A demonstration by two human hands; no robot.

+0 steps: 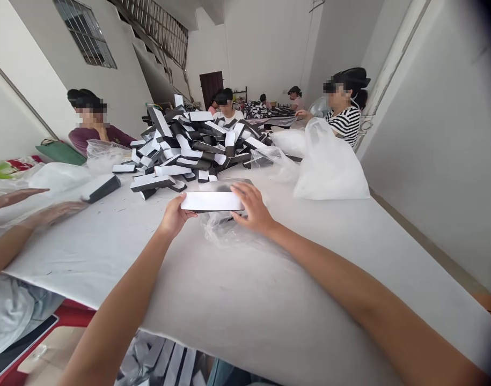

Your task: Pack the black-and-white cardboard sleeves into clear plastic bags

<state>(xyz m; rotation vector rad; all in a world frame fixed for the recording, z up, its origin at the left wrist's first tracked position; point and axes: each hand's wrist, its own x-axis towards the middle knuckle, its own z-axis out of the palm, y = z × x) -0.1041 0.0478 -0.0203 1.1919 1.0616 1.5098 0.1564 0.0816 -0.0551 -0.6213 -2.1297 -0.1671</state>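
Note:
A long white box (213, 201) with a dark underside is held level above the table, a hand at each end. My left hand (175, 215) grips its left end, thumb on the near edge. Around the right end is my right hand (254, 208), its fingers over the top and thumb below. Beneath and behind the box lies a crumpled clear plastic bag (225, 230) with something dark inside, partly hidden by the box and my right hand. Just beyond, a large heap of black and white boxes (189, 145) covers the table's middle.
A full white plastic bag (329, 166) stands at right on the white-covered table (237, 300). To the left, a co-worker's hands (56, 212) are by a dark box (102, 188) and clear film. More boxes (168, 359) lie below the table's near edge. Several people sit around.

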